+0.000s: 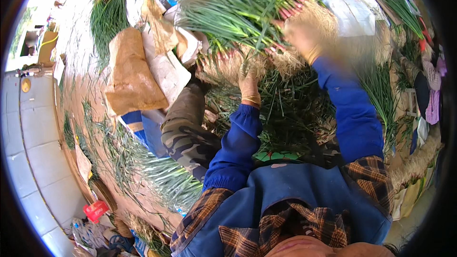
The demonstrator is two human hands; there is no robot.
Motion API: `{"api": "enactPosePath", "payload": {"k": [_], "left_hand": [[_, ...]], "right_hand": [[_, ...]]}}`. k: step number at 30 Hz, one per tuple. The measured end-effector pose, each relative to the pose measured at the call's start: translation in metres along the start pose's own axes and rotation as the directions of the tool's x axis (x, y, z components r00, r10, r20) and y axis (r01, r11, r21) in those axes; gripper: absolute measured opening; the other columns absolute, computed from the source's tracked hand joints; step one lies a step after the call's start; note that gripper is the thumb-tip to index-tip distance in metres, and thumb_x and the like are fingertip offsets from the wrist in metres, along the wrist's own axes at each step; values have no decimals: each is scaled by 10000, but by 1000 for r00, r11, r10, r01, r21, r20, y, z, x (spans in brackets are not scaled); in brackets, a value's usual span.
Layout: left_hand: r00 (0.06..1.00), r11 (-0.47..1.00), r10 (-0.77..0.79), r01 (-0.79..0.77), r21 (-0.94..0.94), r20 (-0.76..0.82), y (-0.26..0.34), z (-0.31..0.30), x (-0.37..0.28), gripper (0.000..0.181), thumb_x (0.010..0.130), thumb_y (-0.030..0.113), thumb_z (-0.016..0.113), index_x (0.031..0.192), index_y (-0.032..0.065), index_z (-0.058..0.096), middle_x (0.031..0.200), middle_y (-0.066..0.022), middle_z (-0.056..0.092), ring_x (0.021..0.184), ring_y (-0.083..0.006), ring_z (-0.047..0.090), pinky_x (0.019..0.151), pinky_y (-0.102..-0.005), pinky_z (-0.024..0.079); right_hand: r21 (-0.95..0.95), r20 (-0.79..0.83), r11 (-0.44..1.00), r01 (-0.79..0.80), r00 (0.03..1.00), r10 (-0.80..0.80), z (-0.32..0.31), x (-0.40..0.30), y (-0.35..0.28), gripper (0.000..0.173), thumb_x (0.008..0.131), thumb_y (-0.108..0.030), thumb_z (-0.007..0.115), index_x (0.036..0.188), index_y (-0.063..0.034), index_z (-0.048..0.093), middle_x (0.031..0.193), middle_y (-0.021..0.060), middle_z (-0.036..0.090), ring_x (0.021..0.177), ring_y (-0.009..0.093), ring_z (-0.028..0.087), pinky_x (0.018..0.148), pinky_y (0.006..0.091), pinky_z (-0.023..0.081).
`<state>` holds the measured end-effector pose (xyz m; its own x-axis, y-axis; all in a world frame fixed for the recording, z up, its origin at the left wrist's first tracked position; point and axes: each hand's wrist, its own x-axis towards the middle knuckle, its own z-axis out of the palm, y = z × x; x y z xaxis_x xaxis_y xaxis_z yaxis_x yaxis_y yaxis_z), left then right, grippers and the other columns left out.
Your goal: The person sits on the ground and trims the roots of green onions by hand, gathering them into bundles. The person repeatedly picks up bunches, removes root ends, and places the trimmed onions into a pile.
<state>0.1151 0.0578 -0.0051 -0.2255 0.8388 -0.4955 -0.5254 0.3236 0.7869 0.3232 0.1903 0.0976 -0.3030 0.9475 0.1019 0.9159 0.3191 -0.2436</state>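
Note:
Green onions [235, 10] with reddish stem bases and pale, stringy roots lie in a large pile before me. My left hand [249, 80], in a thin yellowish glove, is at the roots [223, 67] of the near bunches; whether its fingers grip anything I cannot tell. Farther right, my right hand [303, 39] reaches over the stem bases beside a thick mat of roots [323, 14]. It is blurred, and its hold is unclear. Loose green leaves [289, 103] lie below and between my forearms.
A brown paper-like sack [134, 75] and pale sacking [167, 75] lie to the left. White sheeting [342, 3] is at the upper right. More green onions [110, 21] lie at the upper left, and others [175, 175] beside my camouflage-clad leg. A person in pink [433, 103] is at the far right.

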Motion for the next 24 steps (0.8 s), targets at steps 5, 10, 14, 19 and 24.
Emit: {"api": "enactPosePath", "payload": {"k": [5, 10, 14, 19, 24], "left_hand": [[997, 998, -22, 26, -60, 70, 28, -21, -31, 443, 969, 152, 603, 1399, 82, 524, 920, -75, 699, 592, -121, 611, 516, -268, 502], [969, 986, 29, 13, -166, 247, 34, -8, -54, 228, 988, 191, 599, 1106, 26, 703, 912, -67, 739, 747, -145, 699, 615, -276, 567], [939, 938, 31, 91, -334, 343, 29, 3, -49, 285, 1017, 165, 542, 1232, -5, 619, 1097, -130, 707, 959, -249, 699, 795, -348, 576], [925, 846, 35, 174, -505, 378, 20, -2, -39, 266, 1020, 118, 514, 1221, -21, 622, 1042, -121, 698, 905, -231, 678, 804, -370, 569], [934, 904, 72, 87, -420, 349, 14, -15, -50, 200, 1006, 94, 523, 1092, -36, 648, 734, -62, 638, 631, -175, 594, 632, -300, 503]], "right_hand": [[459, -157, 841, -286, 906, 394, -28, 8, 18, 302, 920, -328, 628, 1130, -130, 716, 1057, 154, 700, 994, 310, 665, 850, 437, 526], [430, -306, 903, -23, 937, 170, -5, -42, -6, 263, 898, -217, 628, 1114, -93, 713, 1011, 181, 687, 924, 359, 655, 848, 432, 522], [235, -248, 972, 18, 968, 42, 4, -105, -79, 216, 837, -186, 724, 1032, -92, 720, 934, 123, 688, 821, 307, 655, 728, 399, 524], [200, -244, 948, 249, 949, -198, 42, -162, -108, 142, 806, -170, 718, 944, -139, 709, 795, 74, 651, 748, 304, 636, 654, 430, 508], [533, 94, 813, -235, 971, 219, 62, -147, -48, 270, 922, -209, 657, 1127, -44, 714, 935, 95, 719, 796, 209, 652, 730, 349, 527]]}}
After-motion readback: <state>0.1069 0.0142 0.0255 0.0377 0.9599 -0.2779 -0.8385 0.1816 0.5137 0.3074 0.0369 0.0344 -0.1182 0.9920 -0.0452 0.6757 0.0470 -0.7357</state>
